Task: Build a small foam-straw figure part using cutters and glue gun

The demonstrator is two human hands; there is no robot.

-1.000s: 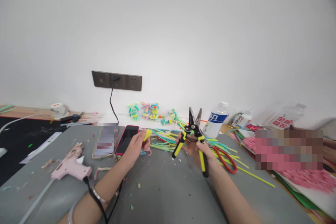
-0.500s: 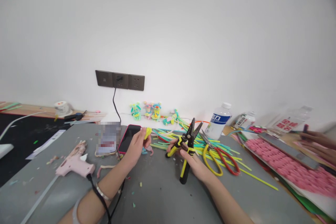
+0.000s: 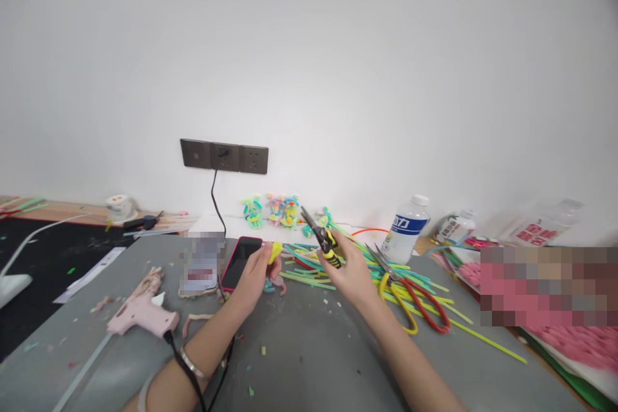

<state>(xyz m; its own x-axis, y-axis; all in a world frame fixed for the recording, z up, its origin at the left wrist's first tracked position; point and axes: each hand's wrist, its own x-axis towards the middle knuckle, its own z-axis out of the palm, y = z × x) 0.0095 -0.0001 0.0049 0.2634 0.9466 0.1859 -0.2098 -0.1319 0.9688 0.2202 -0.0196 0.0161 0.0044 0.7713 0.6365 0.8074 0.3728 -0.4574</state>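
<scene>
My left hand is closed, pinching a small bright yellow piece that looks like a folded pipe cleaner. It is raised beside a phone with a pink edge. Wrapped round the black and yellow handles of pliers is my right hand. Their jaws point up and left, close together, apart from the yellow piece. Behind and right of this hand spread loose green, yellow and teal pipe cleaners. Scissors with one yellow and one red handle lie on them.
A pink glue gun lies at left, its black cable running under my left forearm. Another phone lies nearby. Small colourful figures stand by the wall. Bottles, including one with a blue label, stand at right beside pink braided material.
The pliers have turned from upright with spread jaws to pointing up-left with jaws nearly together. My right hand has shifted its grip on the handles. My left hand keeps the yellow piece.
</scene>
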